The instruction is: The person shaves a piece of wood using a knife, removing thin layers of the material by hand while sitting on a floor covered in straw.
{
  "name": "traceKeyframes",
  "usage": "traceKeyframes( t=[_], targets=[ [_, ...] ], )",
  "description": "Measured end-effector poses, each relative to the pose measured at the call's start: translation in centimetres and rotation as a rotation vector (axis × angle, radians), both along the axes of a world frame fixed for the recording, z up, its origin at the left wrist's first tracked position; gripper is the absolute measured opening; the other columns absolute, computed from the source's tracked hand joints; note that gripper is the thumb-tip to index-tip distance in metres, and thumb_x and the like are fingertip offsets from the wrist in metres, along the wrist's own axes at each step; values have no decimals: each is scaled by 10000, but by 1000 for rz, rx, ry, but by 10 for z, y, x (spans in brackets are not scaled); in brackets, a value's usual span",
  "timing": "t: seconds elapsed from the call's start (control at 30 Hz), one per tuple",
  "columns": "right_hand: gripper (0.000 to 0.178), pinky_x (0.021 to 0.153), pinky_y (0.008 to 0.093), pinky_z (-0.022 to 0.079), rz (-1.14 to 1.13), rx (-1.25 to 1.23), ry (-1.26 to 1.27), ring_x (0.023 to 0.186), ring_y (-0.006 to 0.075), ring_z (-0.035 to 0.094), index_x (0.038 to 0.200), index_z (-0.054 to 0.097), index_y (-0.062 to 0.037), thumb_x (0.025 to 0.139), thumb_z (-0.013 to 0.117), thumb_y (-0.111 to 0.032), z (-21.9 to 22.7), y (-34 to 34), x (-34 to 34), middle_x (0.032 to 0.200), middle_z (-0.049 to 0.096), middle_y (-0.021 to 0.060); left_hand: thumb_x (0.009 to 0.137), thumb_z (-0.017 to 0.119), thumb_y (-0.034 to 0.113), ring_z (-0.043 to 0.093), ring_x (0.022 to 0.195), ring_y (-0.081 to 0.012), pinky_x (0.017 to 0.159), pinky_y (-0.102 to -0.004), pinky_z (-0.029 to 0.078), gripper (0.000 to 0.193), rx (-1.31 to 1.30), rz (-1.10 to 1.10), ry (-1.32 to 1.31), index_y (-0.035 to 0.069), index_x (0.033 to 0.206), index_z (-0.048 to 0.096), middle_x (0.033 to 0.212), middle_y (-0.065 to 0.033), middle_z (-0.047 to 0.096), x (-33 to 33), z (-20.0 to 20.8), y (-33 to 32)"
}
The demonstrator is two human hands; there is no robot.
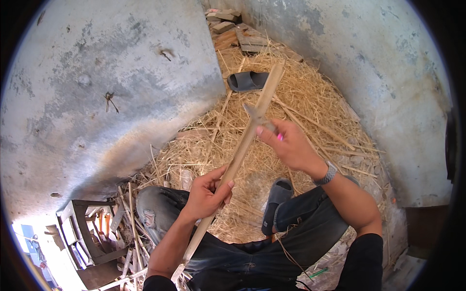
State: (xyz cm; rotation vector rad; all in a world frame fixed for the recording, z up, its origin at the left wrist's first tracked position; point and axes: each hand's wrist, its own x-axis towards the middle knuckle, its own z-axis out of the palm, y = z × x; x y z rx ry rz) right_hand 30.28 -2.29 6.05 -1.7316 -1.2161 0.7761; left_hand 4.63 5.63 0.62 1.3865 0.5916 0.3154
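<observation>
While the left hand (206,194) wrapped its fingers around the lower part of a bamboo strip (238,157), the strip ran slanting up from the lap past the right hand (289,143), its top end over the straw (310,104). The right hand's grip was pressed shut on a knife (256,116) with a pink handle, whose blade lay against the strip just above the fingers. One strip and one knife were in use. Two grey sandals showed: one (246,80) lying on the straw beyond the strip's tip, the other (276,203) on the foot beside the right knee. A watch (328,173) sat on the right wrist. At lower left stood a dark crate (87,237) with sticks beside it.
</observation>
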Motion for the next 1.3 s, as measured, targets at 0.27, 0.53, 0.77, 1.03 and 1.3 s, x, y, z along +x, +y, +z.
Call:
traceKeyframes(
  t=[0.27,0.53,0.77,1.03,1.3],
  targets=[
    [361,541,289,406,-332,36,78,541,88,479,980,735,-5,969,728,-366,7,11,56,606,533,-31,1049,605,97,659,677,-84,591,-239,536,492,-126,-283,23,4,1512,468,780,-44,672,-5,1,-8],
    [342,410,247,325,-221,-56,292,461,31,414,1108,631,-63,969,709,-365,16,-17,153,651,494,-68,1094,531,180,591,614,-66,551,-228,523,453,-157,-287,79,22,1510,442,782,-4,596,-15,2,-2],
    [277,562,338,401,-479,-16,-291,582,132,487,1035,626,-17,1035,583,-290,2,-17,143,659,527,54,1113,506,211,478,571,-40,521,-213,408,485,-79,-124,160,42,1556,401,738,23,548,-12,9,2],
    [388,551,389,381,-456,100,-456,531,194,455,864,646,3,1085,520,-290,2,2,120,590,507,101,1113,513,220,451,576,-47,528,-217,398,497,-127,-227,82,33,1560,400,711,32,493,-7,6,-11],
    [464,523,418,364,-366,88,-439,484,227,407,769,583,22,1090,511,-306,-13,12,104,558,492,134,1107,527,204,438,564,-42,494,-222,384,475,-145,-211,67,29,1540,441,694,37,461,-10,7,-13]
  ],
)
